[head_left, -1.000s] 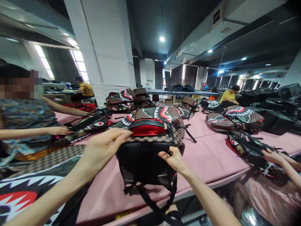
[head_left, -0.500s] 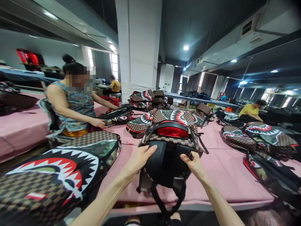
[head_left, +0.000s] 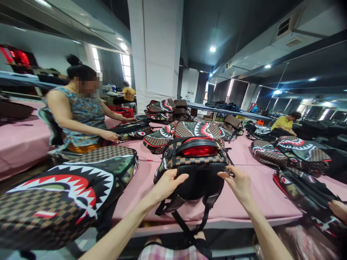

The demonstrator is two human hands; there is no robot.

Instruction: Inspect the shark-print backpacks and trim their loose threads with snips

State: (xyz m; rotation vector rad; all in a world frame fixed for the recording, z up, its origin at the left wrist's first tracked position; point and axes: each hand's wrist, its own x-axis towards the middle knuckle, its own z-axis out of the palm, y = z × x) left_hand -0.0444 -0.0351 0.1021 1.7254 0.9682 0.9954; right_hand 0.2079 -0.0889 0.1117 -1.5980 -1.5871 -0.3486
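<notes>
Backpack in hand: a brown-and-black checkered backpack with a smooth black back panel (head_left: 199, 182) sits at the centre of the frame, its back toward the camera and dark straps hanging below.
Backpack top: a curved opening shows shiny red lining (head_left: 199, 148) under a black handle.
Left hand: the left hand (head_left: 168, 184) touches the left side of the black panel, thumb laid across it; whether its fingers grip the edge cannot be told.
Right hand: the right hand (head_left: 240, 182) is at the panel's right edge, fingers curled, thumb and forefinger closed on a small dark object (head_left: 231, 173), too small to identify.
Table: a pink covered surface (head_left: 273, 203) spreads across the middle, under the checkered backpack.
Lower left: a large checkered and camouflage backpack with a white-toothed red shark mouth (head_left: 67, 187) lies flat.
Behind: more shark-mouth backpacks (head_left: 191, 130) lie just beyond the one in hand.
Left of frame: a person in a blue patterned sleeveless top (head_left: 84, 112) has both hands at a dark camouflage bag (head_left: 132, 130).
Right edge: a co-worker's hand (head_left: 338, 209) touches a camouflage backpack with red trim (head_left: 300, 191).
Upper centre: a white pillar (head_left: 158, 54) rises beside a ceiling lamp (head_left: 213, 49).
</notes>
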